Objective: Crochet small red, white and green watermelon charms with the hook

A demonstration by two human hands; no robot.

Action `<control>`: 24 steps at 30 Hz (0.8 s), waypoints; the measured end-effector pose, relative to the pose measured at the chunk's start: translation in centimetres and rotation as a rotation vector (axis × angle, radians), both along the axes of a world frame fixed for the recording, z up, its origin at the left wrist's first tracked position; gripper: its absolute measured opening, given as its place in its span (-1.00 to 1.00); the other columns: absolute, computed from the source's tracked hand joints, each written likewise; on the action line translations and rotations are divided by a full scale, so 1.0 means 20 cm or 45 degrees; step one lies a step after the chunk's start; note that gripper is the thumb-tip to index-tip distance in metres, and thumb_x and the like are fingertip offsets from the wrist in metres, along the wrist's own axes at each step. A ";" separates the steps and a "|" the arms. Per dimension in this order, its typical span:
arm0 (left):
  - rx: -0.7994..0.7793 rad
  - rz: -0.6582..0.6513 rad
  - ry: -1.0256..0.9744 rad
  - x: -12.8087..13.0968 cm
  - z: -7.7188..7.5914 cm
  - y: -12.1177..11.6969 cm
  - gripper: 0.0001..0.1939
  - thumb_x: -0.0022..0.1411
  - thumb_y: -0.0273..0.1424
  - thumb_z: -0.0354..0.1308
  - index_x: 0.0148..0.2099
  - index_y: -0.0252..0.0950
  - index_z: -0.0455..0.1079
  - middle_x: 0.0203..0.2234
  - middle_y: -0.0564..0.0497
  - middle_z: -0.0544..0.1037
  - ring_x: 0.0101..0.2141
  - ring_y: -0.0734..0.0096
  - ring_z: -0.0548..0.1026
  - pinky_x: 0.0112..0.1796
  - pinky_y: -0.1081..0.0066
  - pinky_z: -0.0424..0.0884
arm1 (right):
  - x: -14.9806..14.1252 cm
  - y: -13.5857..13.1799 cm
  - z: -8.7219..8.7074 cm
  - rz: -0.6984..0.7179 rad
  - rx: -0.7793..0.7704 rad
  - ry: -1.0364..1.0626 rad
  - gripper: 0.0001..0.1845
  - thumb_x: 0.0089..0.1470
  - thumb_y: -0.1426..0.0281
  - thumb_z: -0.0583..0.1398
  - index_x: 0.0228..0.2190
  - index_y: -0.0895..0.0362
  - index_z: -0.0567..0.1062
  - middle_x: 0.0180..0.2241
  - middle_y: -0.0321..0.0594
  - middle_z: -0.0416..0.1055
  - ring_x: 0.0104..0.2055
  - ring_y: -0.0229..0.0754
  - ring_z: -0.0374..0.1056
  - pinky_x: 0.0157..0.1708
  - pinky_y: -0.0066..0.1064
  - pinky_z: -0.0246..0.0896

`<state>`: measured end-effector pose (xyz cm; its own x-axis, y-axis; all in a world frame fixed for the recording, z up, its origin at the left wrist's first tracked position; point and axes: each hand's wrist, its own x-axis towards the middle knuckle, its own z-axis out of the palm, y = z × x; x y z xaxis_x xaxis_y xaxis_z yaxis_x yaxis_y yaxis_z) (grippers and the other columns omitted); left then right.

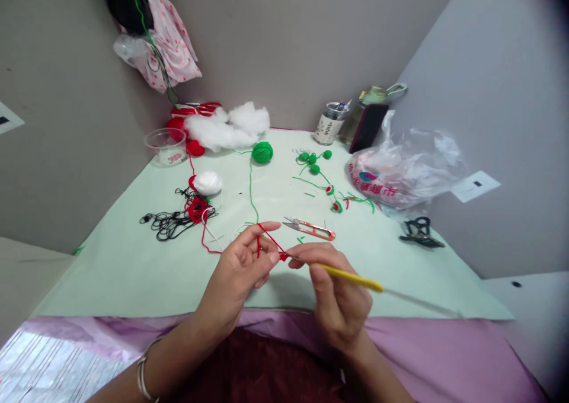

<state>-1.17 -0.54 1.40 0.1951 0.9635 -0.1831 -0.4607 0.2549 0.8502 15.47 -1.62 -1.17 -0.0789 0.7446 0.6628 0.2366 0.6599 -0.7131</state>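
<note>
A small red piece sits between two hands, just off the tips of the left hand's thumb and fingers, which pinch it. The left forefinger points up and away, red yarn slanting from it down to the piece. The right hand pinches a yellow hook between thumb and fingers. The hook's long axis runs from the piece to the lower right, past the right thumb; its tip meets the piece, but whether it goes through a loop is too small to tell. Both hands are about equally near. Toward the body from the fingers is the table's front edge; pale tabletop spreads to either side of them. Just beyond the fingertips lie snips; left of them, black cord; farther ahead, a green ball.
</note>
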 end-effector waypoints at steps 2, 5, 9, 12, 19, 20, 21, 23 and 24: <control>-0.003 0.002 -0.019 0.01 -0.01 -0.01 -0.47 0.18 -0.35 0.51 0.17 -0.26 0.50 -0.43 0.15 0.45 -0.57 0.68 0.15 -0.57 0.58 0.04 | 0.00 -0.01 -0.03 -0.106 0.224 -0.277 -0.64 0.34 0.58 0.17 0.06 0.04 0.57 -0.11 -0.10 0.63 -0.09 -0.11 0.57 -0.13 -0.27 0.54; -0.124 -0.095 -0.170 0.01 -0.01 -0.01 -0.48 0.18 -0.34 0.51 0.16 -0.30 0.51 -0.52 0.21 0.35 -0.61 0.71 0.05 -0.58 0.60 0.01 | -0.02 -0.02 -0.06 -0.243 0.388 -0.444 -0.55 0.29 0.59 0.24 0.14 0.02 0.57 -0.03 -0.05 0.60 -0.01 -0.07 0.56 -0.11 -0.27 0.54; -0.254 -0.170 -0.307 0.00 0.00 0.01 -0.59 0.17 -0.41 0.50 0.06 -0.37 0.57 -0.60 0.27 0.21 -0.63 0.73 -0.06 -0.58 0.60 -0.02 | -0.02 -0.01 -0.04 -0.174 0.083 -0.013 -0.71 0.38 0.50 0.15 -0.03 0.00 0.63 -0.20 -0.15 0.59 -0.17 -0.09 0.55 -0.20 -0.22 0.52; -0.195 -0.124 -0.275 0.00 0.01 0.02 -0.67 0.19 -0.43 0.48 0.00 -0.33 0.59 -0.58 0.24 0.27 -0.63 0.73 -0.03 -0.57 0.59 0.00 | -0.02 0.02 0.01 -0.057 -0.103 0.292 -0.75 0.40 0.43 0.14 -0.19 0.02 0.64 -0.35 -0.23 0.55 -0.30 -0.12 0.50 -0.26 -0.21 0.47; -0.010 -0.078 -0.047 0.04 -0.01 -0.01 -0.70 0.19 -0.33 0.48 -0.03 -0.25 0.62 -0.43 0.11 0.44 -0.58 0.66 0.12 -0.55 0.54 0.09 | -0.04 0.03 0.02 -0.019 -0.151 0.259 -0.74 0.38 0.49 0.16 -0.17 0.00 0.65 -0.24 -0.22 0.65 -0.16 -0.11 0.58 -0.16 -0.21 0.52; 0.000 -0.063 -0.029 0.04 -0.01 -0.01 -0.68 0.20 -0.32 0.48 -0.01 -0.25 0.62 -0.44 0.12 0.43 -0.57 0.65 0.13 -0.54 0.54 0.09 | -0.04 0.03 0.02 -0.043 -0.128 0.219 -0.74 0.37 0.51 0.16 -0.16 0.00 0.64 -0.25 -0.22 0.64 -0.18 -0.11 0.58 -0.17 -0.22 0.53; 0.002 -0.048 -0.028 0.04 -0.02 -0.01 -0.66 0.19 -0.31 0.49 0.00 -0.24 0.62 -0.43 0.12 0.44 -0.57 0.65 0.14 -0.54 0.54 0.09 | -0.04 0.02 0.01 -0.077 -0.090 0.153 -0.73 0.36 0.53 0.17 -0.14 0.00 0.64 -0.24 -0.21 0.64 -0.18 -0.11 0.57 -0.18 -0.23 0.53; -0.026 -0.017 -0.077 0.05 -0.03 0.00 -0.62 0.16 -0.33 0.51 0.02 -0.25 0.61 -0.43 0.13 0.44 -0.57 0.67 0.13 -0.55 0.56 0.08 | -0.05 0.01 -0.01 -0.155 0.049 -0.050 -0.67 0.31 0.57 0.21 -0.04 -0.02 0.65 -0.18 -0.17 0.64 -0.14 -0.10 0.58 -0.18 -0.24 0.54; -0.060 -0.016 -0.123 0.05 -0.03 0.00 -0.60 0.14 -0.34 0.53 0.03 -0.26 0.61 -0.45 0.14 0.42 -0.58 0.68 0.11 -0.56 0.58 0.07 | -0.05 0.00 -0.02 -0.194 0.130 -0.144 -0.63 0.29 0.58 0.24 0.00 -0.04 0.65 -0.13 -0.15 0.64 -0.11 -0.08 0.58 -0.17 -0.25 0.54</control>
<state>-0.15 -0.62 0.86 0.2260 0.9517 -0.2079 -0.5363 0.2998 0.7890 14.52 -1.56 -1.63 -0.0490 0.6830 0.7288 0.4139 0.6780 -0.6075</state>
